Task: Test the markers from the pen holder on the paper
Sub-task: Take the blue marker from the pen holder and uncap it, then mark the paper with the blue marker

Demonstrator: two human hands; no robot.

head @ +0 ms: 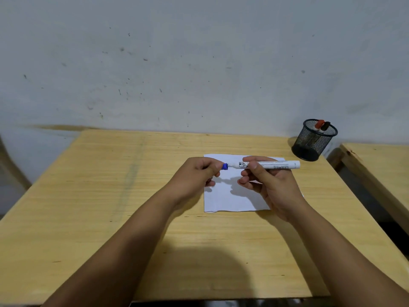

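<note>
A white marker (pixel 278 165) with a blue cap (pixel 225 166) is held level above a white sheet of paper (pixel 232 198) on the wooden table (pixel 110 196). My right hand (pixel 267 185) grips the marker's barrel. My left hand (pixel 197 171) pinches the blue cap at the marker's left end. A black mesh pen holder (pixel 314 140) stands at the table's back right corner, with a red-capped marker (pixel 319 124) and a black-capped marker (pixel 325 126) inside.
A grey marked wall (pixel 199 63) rises right behind the table. A second wooden table (pixel 380 169) stands to the right across a narrow gap. Part of a pale chair (pixel 8 169) shows at the left edge.
</note>
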